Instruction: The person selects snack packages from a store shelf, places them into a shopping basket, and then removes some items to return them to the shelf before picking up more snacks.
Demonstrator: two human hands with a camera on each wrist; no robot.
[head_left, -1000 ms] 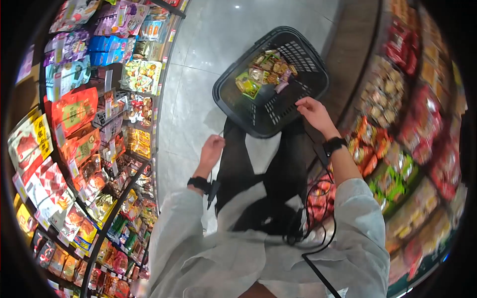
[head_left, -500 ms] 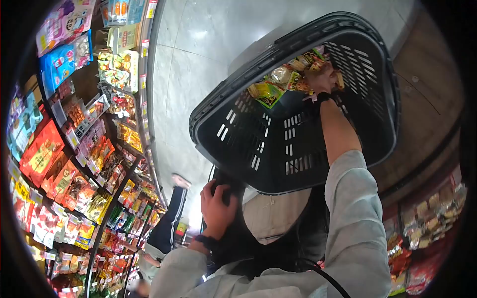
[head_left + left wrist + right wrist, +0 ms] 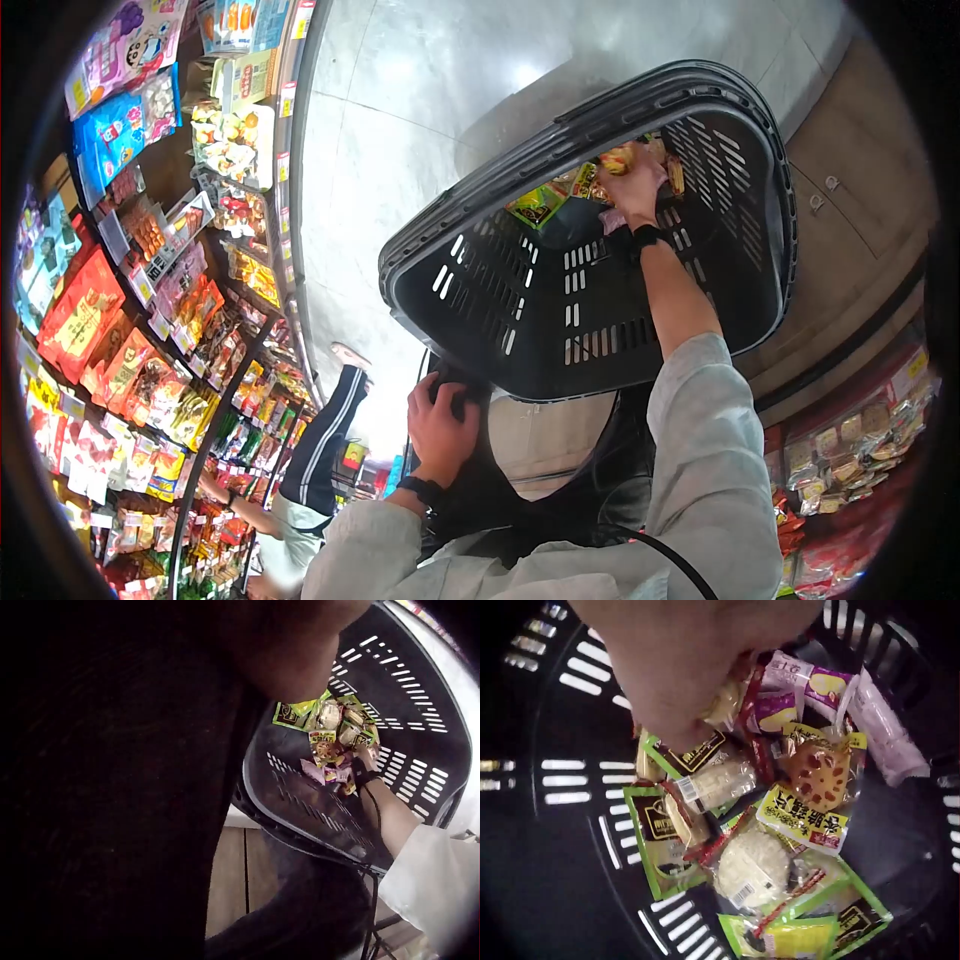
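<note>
Right hand [image 3: 637, 185] reaches down near the far edge of the basket [image 3: 545, 372], its hold hidden; left hand [image 3: 442, 428] rests on dark clothing [image 3: 500, 505]. From the left wrist, snack packets [image 3: 326, 746] lie beside the right grip. Right-wrist view: they look light, soft, slippery, easiest pinched by sealed edges.

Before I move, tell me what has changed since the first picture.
The right hand has gone from beside the basket's rim down into it, among the snack packets; whether it grips one is unclear. The left hand, free in the air before, now rests on a dark-trousered leg. Another person in striped trousers has come into view. The packets remain in the basket.
</note>
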